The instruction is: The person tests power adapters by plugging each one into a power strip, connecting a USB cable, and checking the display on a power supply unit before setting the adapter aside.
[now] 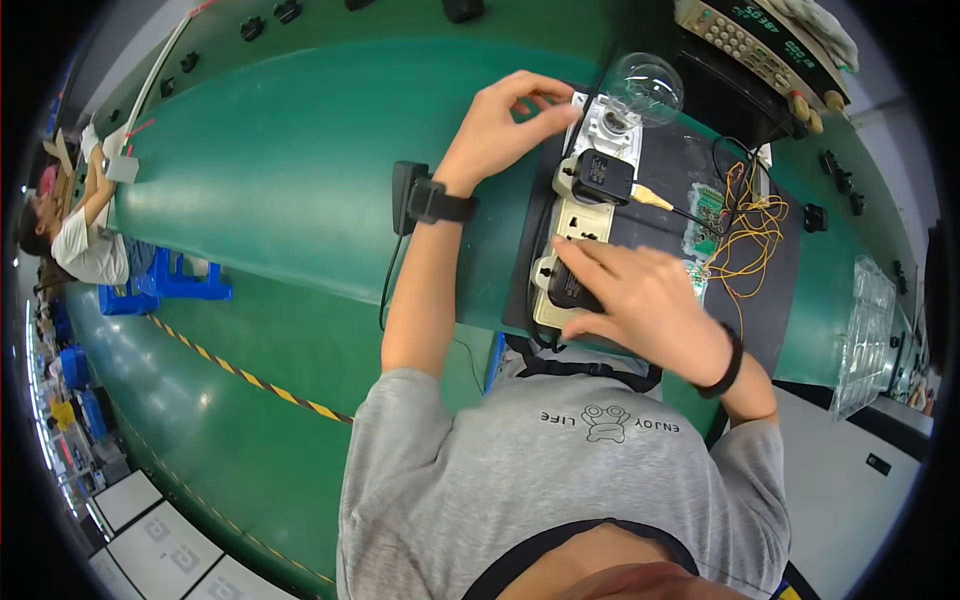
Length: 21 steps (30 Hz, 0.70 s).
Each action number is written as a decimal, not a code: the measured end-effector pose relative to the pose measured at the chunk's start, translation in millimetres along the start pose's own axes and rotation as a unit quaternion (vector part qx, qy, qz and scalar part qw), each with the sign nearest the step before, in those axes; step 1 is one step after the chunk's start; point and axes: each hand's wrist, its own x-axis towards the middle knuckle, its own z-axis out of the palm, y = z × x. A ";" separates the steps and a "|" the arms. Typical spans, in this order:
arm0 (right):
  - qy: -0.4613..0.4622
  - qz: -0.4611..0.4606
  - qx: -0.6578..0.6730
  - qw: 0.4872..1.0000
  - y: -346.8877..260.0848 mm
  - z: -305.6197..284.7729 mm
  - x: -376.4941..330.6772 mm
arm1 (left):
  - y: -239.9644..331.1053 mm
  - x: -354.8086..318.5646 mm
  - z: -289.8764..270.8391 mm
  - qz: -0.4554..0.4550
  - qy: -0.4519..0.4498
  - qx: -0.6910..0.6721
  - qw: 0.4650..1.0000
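My left hand (515, 125) has its thumb and curled fingers at the edge of a white lamp holder base (606, 128), beside a dark cable. A clear glass bulb (648, 90) sits at the base's far end. Nearer to me lies a cream power strip (583, 219). A black power adapter (604, 177) is plugged into its far part. My right hand (645, 300) reaches over the near end, with fingers and thumb around a second black adapter (568, 288). Part of that adapter is hidden under the hand.
Green circuit boards (706, 222) and tangled yellow wires (752, 235) lie right of the strip on a dark mat (770, 300). A bench instrument (765, 50) stands behind. A yellow connector (652, 197) lies by the adapter. Another person (90, 235) sits far left.
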 end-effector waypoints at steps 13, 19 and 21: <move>0.161 0.107 0.070 0.979 76.0 -10.2 -46.6 | 39.3 -16.2 14.3 0.022 -0.199 0.037 0.979; 0.140 0.089 0.084 0.983 33.3 4.2 -69.5 | 38.6 -10.6 9.5 0.045 -0.181 0.016 0.982; 0.141 0.069 0.100 0.982 26.3 6.9 -68.5 | 45.1 -7.6 7.6 0.022 -0.199 0.025 0.979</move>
